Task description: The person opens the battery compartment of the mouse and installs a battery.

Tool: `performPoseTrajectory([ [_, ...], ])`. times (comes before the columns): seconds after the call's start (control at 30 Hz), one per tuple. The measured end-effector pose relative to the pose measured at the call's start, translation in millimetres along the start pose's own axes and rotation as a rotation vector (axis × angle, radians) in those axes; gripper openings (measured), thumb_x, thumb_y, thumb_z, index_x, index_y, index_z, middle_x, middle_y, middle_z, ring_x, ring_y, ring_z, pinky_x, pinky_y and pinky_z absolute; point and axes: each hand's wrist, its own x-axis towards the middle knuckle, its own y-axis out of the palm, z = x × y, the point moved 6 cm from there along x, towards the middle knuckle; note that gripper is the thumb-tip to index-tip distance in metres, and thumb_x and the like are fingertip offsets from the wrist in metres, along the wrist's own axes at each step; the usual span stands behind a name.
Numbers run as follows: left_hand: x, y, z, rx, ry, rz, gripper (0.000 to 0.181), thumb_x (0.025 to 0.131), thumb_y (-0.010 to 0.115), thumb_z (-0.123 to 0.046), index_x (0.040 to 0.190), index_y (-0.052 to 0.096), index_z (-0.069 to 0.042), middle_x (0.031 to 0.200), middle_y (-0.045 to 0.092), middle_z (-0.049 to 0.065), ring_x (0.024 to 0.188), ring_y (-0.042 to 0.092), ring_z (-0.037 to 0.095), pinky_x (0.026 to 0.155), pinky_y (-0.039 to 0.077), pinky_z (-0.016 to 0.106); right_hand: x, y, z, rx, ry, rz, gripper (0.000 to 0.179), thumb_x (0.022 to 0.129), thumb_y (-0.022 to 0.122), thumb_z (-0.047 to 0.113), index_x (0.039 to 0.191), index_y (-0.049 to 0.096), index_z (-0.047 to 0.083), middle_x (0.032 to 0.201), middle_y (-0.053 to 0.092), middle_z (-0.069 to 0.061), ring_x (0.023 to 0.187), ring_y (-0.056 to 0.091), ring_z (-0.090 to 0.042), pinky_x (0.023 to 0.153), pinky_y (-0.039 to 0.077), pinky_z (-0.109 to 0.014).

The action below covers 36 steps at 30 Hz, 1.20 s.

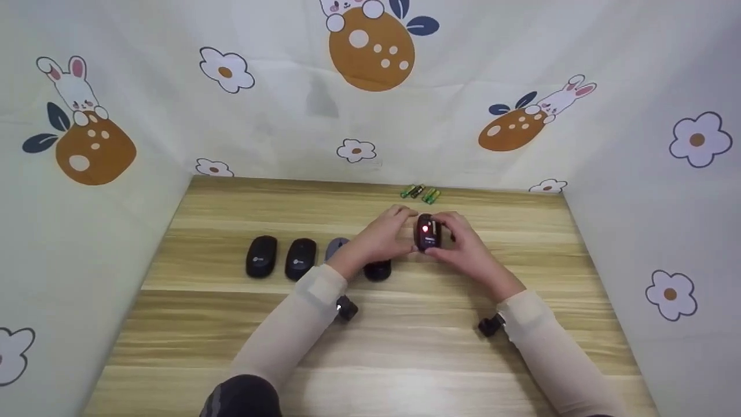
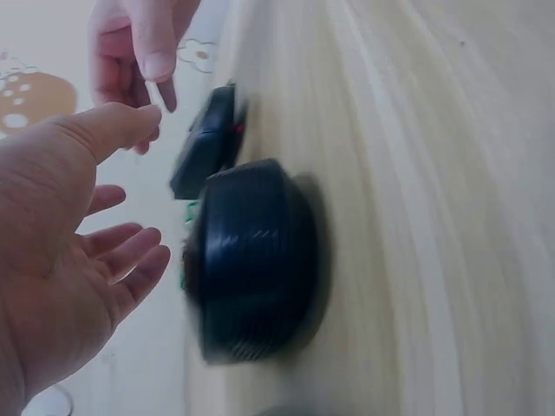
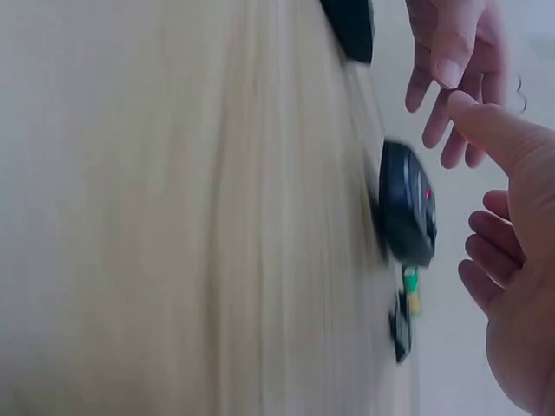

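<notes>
A black computer mouse (image 1: 428, 233) lies underside up on the table, its red light glowing; the right wrist view shows this mouse (image 3: 406, 204) from the side. My left hand (image 1: 385, 234) hovers at its left with relaxed fingers that hold nothing visible. On the other side is my right hand (image 1: 463, 246), thumb and fingers spread about the mouse. Both wrist views show the hands above the mouse, apart from it, with the thumb tips near each other. A small dark piece (image 3: 400, 328), perhaps a battery cover, lies beside the mouse.
Two black mice (image 1: 261, 256) stand at the left. A grey mouse (image 1: 336, 248) and another black mouse (image 1: 378, 270) are partly hidden by my left arm. Several small batteries (image 1: 431, 196) lie near the back edge. Patterned cloth walls (image 1: 278, 127) enclose the wooden table (image 1: 405, 347).
</notes>
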Motion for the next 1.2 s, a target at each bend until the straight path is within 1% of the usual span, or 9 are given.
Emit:
performPoseTrajectory([
  [0.1,-14.0,-8.4,-0.2,-0.02,0.029,-0.011,0.076,0.095,0.088,-0.026,0.159,0.053,-0.008,0.158,0.053,0.012,0.145,0.054,0.031,0.124,0.044,0.046,-3.5,6.5,9.9,0.047,-0.011,-0.006,0.072,0.09,0.094,0.016,0.152,0.059,0.001,0.153,0.059,-0.016,0.145,0.053,-0.037,0.119,0.045,-0.064],
  [0.17,-23.9,-12.4,1.0,-0.032,0.049,-0.013,0.074,0.095,0.088,-0.025,0.158,0.054,-0.007,0.156,0.054,0.011,0.144,0.055,0.031,0.123,0.044,0.046,-5.9,11.7,16.9,0.068,-0.023,0.0,0.071,0.091,0.094,0.016,0.152,0.06,0.0,0.153,0.059,-0.015,0.146,0.052,-0.035,0.122,0.042,-0.061],
  [0.27,-39.7,-16.0,4.8,-0.042,0.072,-0.003,0.076,0.093,0.09,-0.023,0.158,0.054,-0.008,0.156,0.054,0.011,0.143,0.055,0.031,0.122,0.045,0.046,-9.1,20.8,28.1,0.091,-0.057,0.015,0.069,0.091,0.094,0.017,0.15,0.061,0.0,0.153,0.06,-0.014,0.147,0.051,-0.033,0.124,0.04,-0.058],
  [0.4,-57.8,-18.1,12.3,-0.016,0.073,0.019,0.085,0.089,0.094,-0.029,0.16,0.052,-0.009,0.158,0.053,0.008,0.146,0.052,0.028,0.123,0.044,0.046,-12.4,33.2,40.1,0.085,-0.085,0.042,0.07,0.092,0.093,0.02,0.151,0.061,0.002,0.155,0.06,-0.012,0.148,0.05,-0.032,0.125,0.041,-0.055],
  [0.53,-70.0,-17.9,21.9,0.038,0.046,0.044,0.092,0.087,0.096,-0.037,0.163,0.05,-0.013,0.162,0.05,0.006,0.148,0.051,0.027,0.121,0.046,0.047,-14.6,46.2,46.3,0.049,-0.068,0.08,0.074,0.093,0.092,0.024,0.155,0.057,0.004,0.16,0.055,-0.01,0.151,0.048,-0.031,0.128,0.038,-0.052],
  [0.7,-78.0,-18.0,29.6,0.067,0.04,0.054,0.099,0.082,0.099,-0.038,0.163,0.049,-0.012,0.162,0.05,0.009,0.146,0.053,0.03,0.12,0.047,0.05,-13.1,61.8,51.8,0.015,-0.063,0.126,0.079,0.093,0.091,0.026,0.159,0.054,0.005,0.162,0.052,-0.008,0.152,0.047,-0.028,0.129,0.037,-0.047],
  [0.8,-80.5,-16.2,33.9,0.083,0.037,0.058,0.103,0.08,0.101,-0.037,0.164,0.048,-0.009,0.161,0.051,0.011,0.144,0.055,0.032,0.12,0.048,0.051,-12.1,71.0,55.5,-0.03,-0.068,0.147,0.082,0.092,0.092,0.026,0.16,0.052,0.004,0.162,0.051,-0.009,0.152,0.047,-0.027,0.129,0.036,-0.046],
  [1.0,-83.2,-13.2,40.2,0.151,0.017,0.08,0.105,0.079,0.1,-0.035,0.165,0.046,-0.008,0.162,0.051,0.013,0.145,0.055,0.033,0.121,0.047,0.052,-7.3,86.7,62.3,-0.136,-0.058,0.192,0.092,0.089,0.094,0.03,0.163,0.046,0.003,0.166,0.047,-0.016,0.155,0.044,-0.034,0.13,0.035,-0.049],
  [1.2,-84.2,-11.8,41.1,0.218,0.044,0.087,0.104,0.08,0.099,-0.04,0.163,0.048,-0.006,0.159,0.055,0.014,0.146,0.053,0.032,0.125,0.043,0.048,-1.5,93.9,60.2,-0.145,-0.026,0.217,0.099,0.085,0.097,0.03,0.164,0.045,0.001,0.166,0.046,-0.018,0.155,0.042,-0.038,0.13,0.034,-0.054],
])
